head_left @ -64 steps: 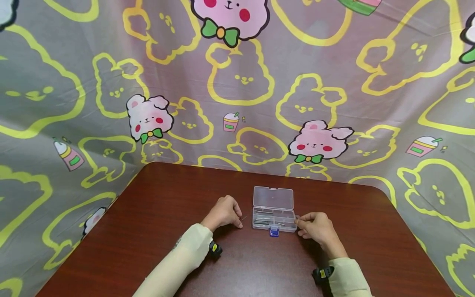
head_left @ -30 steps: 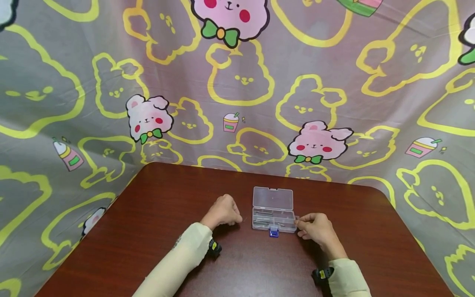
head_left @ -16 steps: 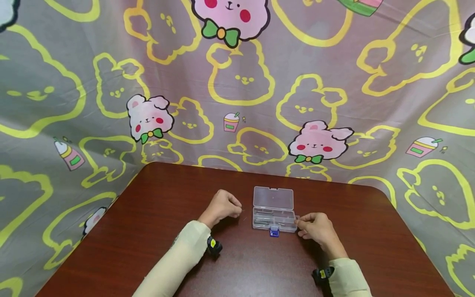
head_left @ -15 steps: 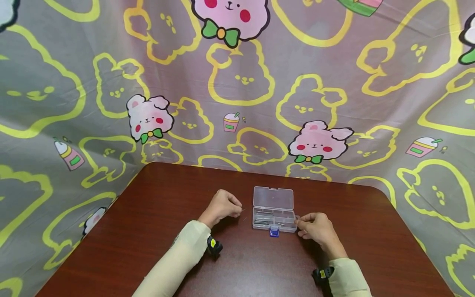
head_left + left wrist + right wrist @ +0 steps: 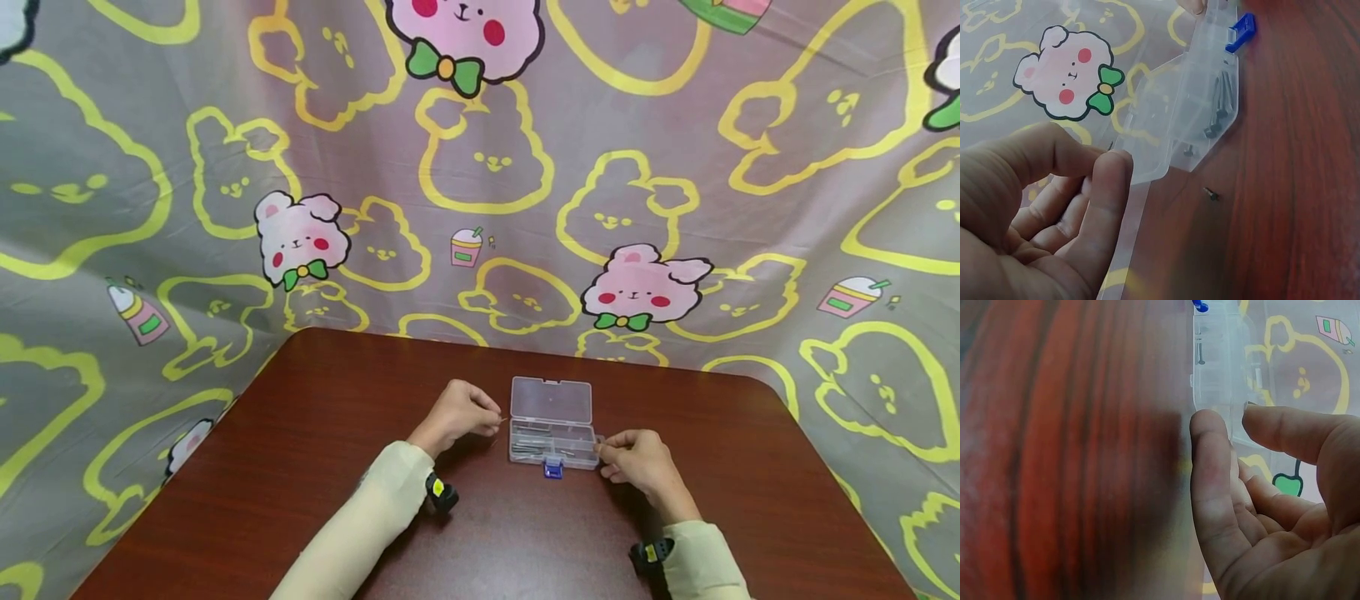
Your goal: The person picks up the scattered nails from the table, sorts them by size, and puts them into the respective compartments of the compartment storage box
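Note:
A clear plastic compartment box (image 5: pixel 581 463) stands on the table with its lid (image 5: pixel 551 400) raised at the back and its blue latch (image 5: pixel 553 470) hanging in front. Several thin metal nails (image 5: pixel 1221 100) lie in its compartments. My left hand (image 5: pixel 462 412), at the box's left side, pinches a small nail (image 5: pixel 1110 146) between thumb and forefinger; most of it is hidden by the fingertips. On the table below, close to the box, lies a loose small nail (image 5: pixel 1211 194). My right hand (image 5: pixel 636 457) grips the box's right end between thumb and forefinger.
The dark reddish-brown table (image 5: pixel 360 392) reaches back to a cloth curtain (image 5: pixel 517 242) with rabbit drawings, which also hangs at both sides. Each wrist wears a black strap-on camera, one left (image 5: pixel 442 495) and one right (image 5: pixel 651 555).
My left hand has lifted a little from the table and moved right, toward the box, with the nail between its fingertips. The right hand and the box have stayed in place.

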`<action>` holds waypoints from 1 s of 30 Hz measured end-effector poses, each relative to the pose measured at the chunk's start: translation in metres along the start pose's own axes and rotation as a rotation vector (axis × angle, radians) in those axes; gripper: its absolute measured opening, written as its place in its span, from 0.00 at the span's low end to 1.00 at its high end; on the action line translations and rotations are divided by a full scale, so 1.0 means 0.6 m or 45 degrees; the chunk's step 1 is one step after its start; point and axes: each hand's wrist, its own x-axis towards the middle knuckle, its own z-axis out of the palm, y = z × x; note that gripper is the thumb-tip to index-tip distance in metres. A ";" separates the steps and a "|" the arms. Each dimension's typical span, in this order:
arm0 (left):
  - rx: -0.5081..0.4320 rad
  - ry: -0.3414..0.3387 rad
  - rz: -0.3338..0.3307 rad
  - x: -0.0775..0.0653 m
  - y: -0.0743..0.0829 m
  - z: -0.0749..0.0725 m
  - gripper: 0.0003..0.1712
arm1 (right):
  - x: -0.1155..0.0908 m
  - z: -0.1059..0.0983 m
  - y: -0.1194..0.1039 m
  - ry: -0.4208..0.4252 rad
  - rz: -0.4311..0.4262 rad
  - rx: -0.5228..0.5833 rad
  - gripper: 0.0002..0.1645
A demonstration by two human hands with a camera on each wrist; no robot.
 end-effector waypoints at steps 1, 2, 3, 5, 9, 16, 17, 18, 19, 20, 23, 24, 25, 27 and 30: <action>-0.003 -0.004 0.000 0.001 0.001 0.002 0.05 | 0.000 0.000 0.000 0.000 0.001 0.002 0.13; -0.009 -0.009 0.001 0.002 0.002 0.005 0.05 | 0.000 0.000 0.001 0.000 0.001 0.001 0.13; -0.013 -0.013 0.006 0.003 0.002 0.008 0.05 | 0.000 0.000 0.001 0.002 0.000 0.002 0.12; -0.020 -0.024 0.019 0.005 0.003 0.013 0.05 | 0.001 0.001 0.001 0.003 -0.002 0.005 0.12; -0.045 -0.062 0.047 0.009 0.005 0.025 0.06 | 0.001 0.002 0.002 0.006 -0.003 0.013 0.12; -0.076 -0.108 0.061 0.012 0.013 0.045 0.05 | 0.001 0.001 0.001 0.012 -0.006 0.019 0.11; -0.078 -0.112 0.062 0.013 0.014 0.047 0.05 | 0.001 0.002 0.000 0.016 -0.006 0.018 0.11; -0.083 -0.116 0.062 0.013 0.015 0.050 0.05 | 0.001 0.002 0.000 0.018 -0.007 0.019 0.11; -0.086 -0.118 0.058 0.014 0.015 0.053 0.04 | 0.001 0.002 0.000 0.018 -0.006 0.020 0.11; -0.085 -0.120 0.056 0.014 0.015 0.056 0.05 | 0.001 0.002 0.000 0.017 -0.005 0.019 0.11; -0.061 -0.118 0.049 0.013 0.016 0.063 0.04 | 0.001 0.002 0.000 0.009 0.000 0.021 0.12; -0.050 -0.115 0.047 0.012 0.016 0.065 0.04 | 0.001 0.002 0.001 0.006 -0.001 0.019 0.13; -0.037 -0.111 0.045 0.012 0.016 0.068 0.04 | 0.001 0.002 0.001 0.005 -0.003 0.013 0.14; -0.010 -0.105 0.050 0.012 0.016 0.072 0.04 | 0.000 0.002 0.001 0.010 -0.002 0.006 0.14; 0.009 -0.105 0.058 0.012 0.019 0.080 0.05 | 0.000 0.002 0.001 0.018 -0.010 -0.001 0.13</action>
